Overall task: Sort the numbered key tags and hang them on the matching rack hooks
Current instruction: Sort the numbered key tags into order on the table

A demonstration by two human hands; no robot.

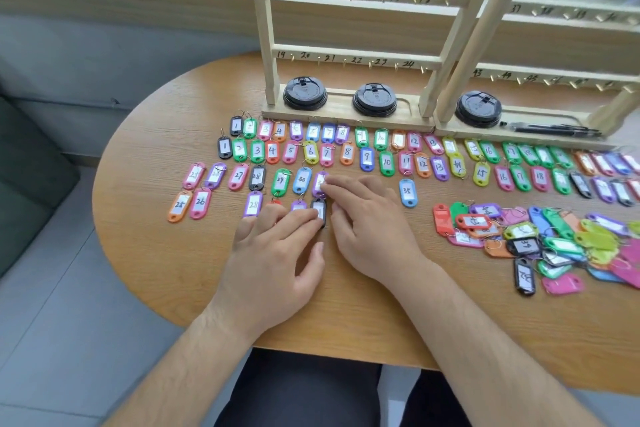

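The sorting step was in hand, and no tag hung on a hook yet. The left hand (277, 253) lay flat, its straight fingers (298, 218) pressing on a black key tag (320, 211). The right hand (370, 218) had straight fingers too, and they touched a purple key tag (320, 180) just past the black one. Neither hand gripped anything.

Rows of numbered tags (346, 151) lay on the counter (156, 135) beyond the fingers. A mixed heap of tags (554, 243) lay well to the right of them. Next, I think, these two tags needed sliding into line by number, then more picked from the heap.

Far past the fingers, the wooden rack (346, 55) had a bottom tray (408, 107) holding two black cup lids (304, 94). The next rack's tray held one lid and some black pens (550, 130)
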